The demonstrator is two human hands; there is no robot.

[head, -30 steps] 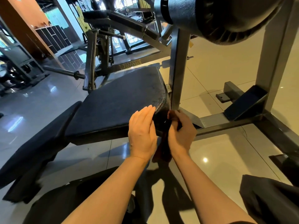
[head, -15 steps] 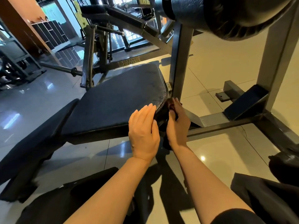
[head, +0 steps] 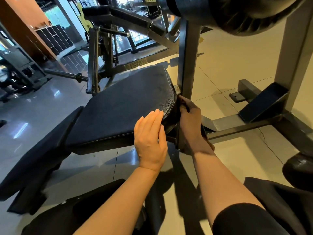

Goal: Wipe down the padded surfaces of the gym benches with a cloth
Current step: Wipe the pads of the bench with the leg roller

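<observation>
A black padded bench seat lies in the middle of the head view, with a longer black back pad running down to the left. My left hand rests flat with straight fingers on the seat's near right corner. My right hand is in shadow at the seat's right edge and grips a dark cloth pressed against the pad's side. Most of the cloth is hidden by the hand and the shadow.
A grey steel upright stands just behind my right hand. The frame's floor bar and an angled foot plate lie to the right. A large black roller pad hangs overhead. More machines stand behind the bench on the tiled floor.
My right hand has slid with the cloth further up along the seat's right edge, away from me. My left hand has stayed on the pad's corner. The view has moved closer to the bench.
</observation>
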